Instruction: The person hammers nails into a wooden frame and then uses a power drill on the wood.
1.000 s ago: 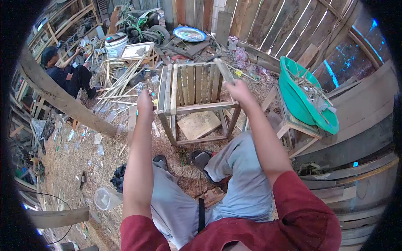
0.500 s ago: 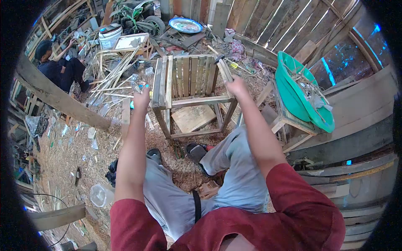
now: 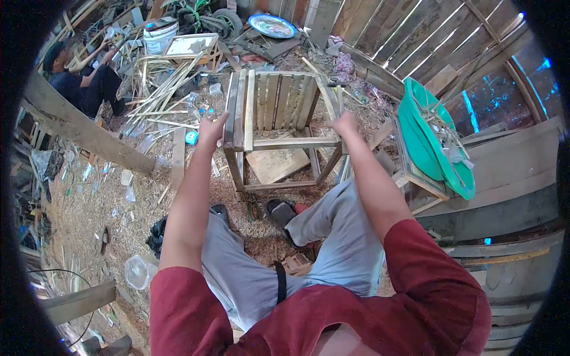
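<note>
A slatted wooden frame (image 3: 291, 143) stands upright on the floor in front of my knees. My left hand (image 3: 211, 133) is closed at its left side, with the thumb reaching to the dark outer board (image 3: 230, 113); what its fingers hold, if anything, is hidden. At the right side my right hand (image 3: 345, 123) is wrapped round the handle of a hammer (image 3: 337, 87), whose head points away from me. Beside that hand, a pale strip (image 3: 320, 89) runs along the frame's right side. Long pale strips lie across the top left as well.
Beyond a slanted post (image 3: 89, 127), a person (image 3: 86, 80) sits at the far left. Green basins (image 3: 424, 133) rest on a wooden stand (image 3: 415, 180) at right. Behind are a bucket (image 3: 160, 38) and thin sticks (image 3: 169, 83). A flat board (image 3: 276, 164) lies beneath the frame.
The hammer in my right hand has swung from over the frame's right strip to just outside it. My left thumb now reaches the left board. The view has shifted slightly.
</note>
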`<state>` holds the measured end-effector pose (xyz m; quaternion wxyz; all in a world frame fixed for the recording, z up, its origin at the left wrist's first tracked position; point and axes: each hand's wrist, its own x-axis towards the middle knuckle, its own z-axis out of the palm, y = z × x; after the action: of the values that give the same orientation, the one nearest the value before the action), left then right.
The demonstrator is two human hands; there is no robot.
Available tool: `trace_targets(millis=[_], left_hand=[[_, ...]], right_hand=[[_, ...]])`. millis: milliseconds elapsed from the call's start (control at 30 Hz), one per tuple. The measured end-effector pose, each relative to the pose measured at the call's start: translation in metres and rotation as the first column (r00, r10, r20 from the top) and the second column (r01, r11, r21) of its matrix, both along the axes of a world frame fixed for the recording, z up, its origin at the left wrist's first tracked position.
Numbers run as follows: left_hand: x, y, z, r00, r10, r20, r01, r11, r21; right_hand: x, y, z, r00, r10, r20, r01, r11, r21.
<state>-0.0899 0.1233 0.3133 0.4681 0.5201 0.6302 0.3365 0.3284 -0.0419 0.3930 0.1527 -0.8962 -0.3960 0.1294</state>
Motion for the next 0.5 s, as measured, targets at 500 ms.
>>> trace_targets(millis=[500], left_hand=[[0.051,-0.004,0.002,0.971,0.238,0.025,-0.238,0.949,0.206]], right_hand=[[0.034,0.036,0.008,0.994,0.106,0.001,-0.105,0.988,0.116]])
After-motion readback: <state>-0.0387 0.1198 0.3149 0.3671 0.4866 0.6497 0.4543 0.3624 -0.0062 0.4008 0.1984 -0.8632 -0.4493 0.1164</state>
